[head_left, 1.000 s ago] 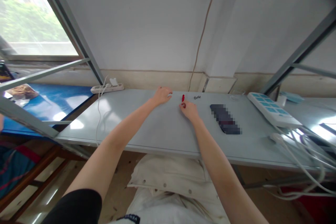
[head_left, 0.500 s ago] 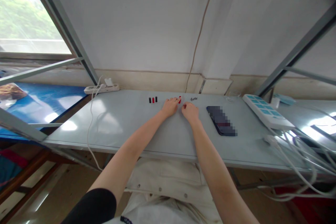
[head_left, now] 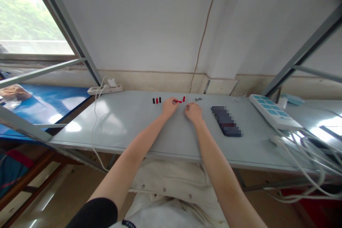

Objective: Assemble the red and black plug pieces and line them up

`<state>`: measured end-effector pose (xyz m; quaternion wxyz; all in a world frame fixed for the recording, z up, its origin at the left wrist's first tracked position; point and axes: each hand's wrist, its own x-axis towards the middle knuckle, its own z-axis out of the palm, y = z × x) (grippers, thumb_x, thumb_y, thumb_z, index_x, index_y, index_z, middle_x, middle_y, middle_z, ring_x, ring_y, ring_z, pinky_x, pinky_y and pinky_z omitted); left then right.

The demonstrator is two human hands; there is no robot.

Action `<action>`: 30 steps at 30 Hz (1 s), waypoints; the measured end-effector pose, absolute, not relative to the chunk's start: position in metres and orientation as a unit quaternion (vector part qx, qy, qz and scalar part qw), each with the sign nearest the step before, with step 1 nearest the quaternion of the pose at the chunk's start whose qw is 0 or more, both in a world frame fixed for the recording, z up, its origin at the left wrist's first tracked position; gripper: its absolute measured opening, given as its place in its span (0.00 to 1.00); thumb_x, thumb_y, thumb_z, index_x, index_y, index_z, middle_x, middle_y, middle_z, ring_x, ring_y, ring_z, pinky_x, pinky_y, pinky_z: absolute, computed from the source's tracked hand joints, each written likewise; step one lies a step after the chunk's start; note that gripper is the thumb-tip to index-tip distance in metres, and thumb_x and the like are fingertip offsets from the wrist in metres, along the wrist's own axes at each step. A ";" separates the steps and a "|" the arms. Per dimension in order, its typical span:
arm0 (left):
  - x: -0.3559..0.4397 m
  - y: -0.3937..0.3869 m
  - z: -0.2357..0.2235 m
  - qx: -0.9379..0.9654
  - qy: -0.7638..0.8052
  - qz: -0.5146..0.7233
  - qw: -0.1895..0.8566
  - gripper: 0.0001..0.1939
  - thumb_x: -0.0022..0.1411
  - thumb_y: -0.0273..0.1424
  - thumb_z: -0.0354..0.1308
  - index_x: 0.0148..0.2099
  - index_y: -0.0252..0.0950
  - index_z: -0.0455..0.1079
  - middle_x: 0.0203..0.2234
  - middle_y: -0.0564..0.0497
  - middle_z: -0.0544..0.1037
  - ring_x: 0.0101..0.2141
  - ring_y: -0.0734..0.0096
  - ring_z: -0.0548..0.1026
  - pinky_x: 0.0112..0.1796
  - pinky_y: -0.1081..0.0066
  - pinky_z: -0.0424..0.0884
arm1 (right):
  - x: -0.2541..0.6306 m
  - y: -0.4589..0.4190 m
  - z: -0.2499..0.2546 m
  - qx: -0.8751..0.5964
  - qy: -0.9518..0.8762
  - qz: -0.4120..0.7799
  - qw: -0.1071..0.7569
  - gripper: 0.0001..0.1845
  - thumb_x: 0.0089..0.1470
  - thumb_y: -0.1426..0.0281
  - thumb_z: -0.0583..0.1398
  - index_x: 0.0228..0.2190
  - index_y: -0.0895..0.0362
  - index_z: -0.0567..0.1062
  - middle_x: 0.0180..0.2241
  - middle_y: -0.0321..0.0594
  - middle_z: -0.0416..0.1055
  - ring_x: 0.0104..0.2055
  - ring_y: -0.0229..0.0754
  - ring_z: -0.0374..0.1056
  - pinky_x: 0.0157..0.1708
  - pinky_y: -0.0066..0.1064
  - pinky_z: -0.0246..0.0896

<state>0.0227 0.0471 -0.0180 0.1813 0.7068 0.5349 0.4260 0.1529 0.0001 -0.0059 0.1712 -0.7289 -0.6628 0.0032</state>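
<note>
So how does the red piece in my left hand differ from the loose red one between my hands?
The red piece in hand runs sideways in the view, while the loose red piece runs roughly up and down. The red piece in hand is partly covered by your left hand; the loose red piece is untouched. Both are small and red.

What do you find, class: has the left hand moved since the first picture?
Yes: against the wall cable, the left hand shifted rightward and away from the wall.
</note>
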 end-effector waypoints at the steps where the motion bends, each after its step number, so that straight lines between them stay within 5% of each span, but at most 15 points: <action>1: 0.019 0.045 -0.017 0.695 0.531 0.444 0.195 0.07 0.50 0.28 0.55 0.33 0.35 0.70 0.27 0.51 0.75 0.27 0.75 0.70 0.33 0.73 0.65 | 0.152 0.000 -0.007 -0.728 -0.665 0.008 0.168 0.18 0.50 0.72 0.49 0.42 0.58 0.70 0.48 0.48 0.63 0.49 0.47 0.58 0.44 0.39 0.54; 16: -0.004 0.015 -0.021 0.606 0.528 0.538 0.254 0.07 0.48 0.33 0.57 0.31 0.34 0.69 0.25 0.50 0.74 0.24 0.76 0.69 0.31 0.73 0.66 | 0.145 0.006 -0.025 -0.730 -0.670 0.076 0.111 0.30 0.56 0.57 0.40 0.57 0.56 0.51 0.60 0.48 0.43 0.61 0.50 0.36 0.54 0.54 0.32; 30: 0.000 0.017 -0.026 0.568 0.505 0.571 0.309 0.11 0.47 0.35 0.58 0.31 0.32 0.69 0.24 0.49 0.74 0.24 0.77 0.69 0.29 0.73 0.66 | 0.141 0.007 -0.029 -0.731 -0.666 0.067 0.132 0.31 0.56 0.56 0.40 0.57 0.59 0.51 0.59 0.49 0.44 0.61 0.50 0.34 0.53 0.57 0.26</action>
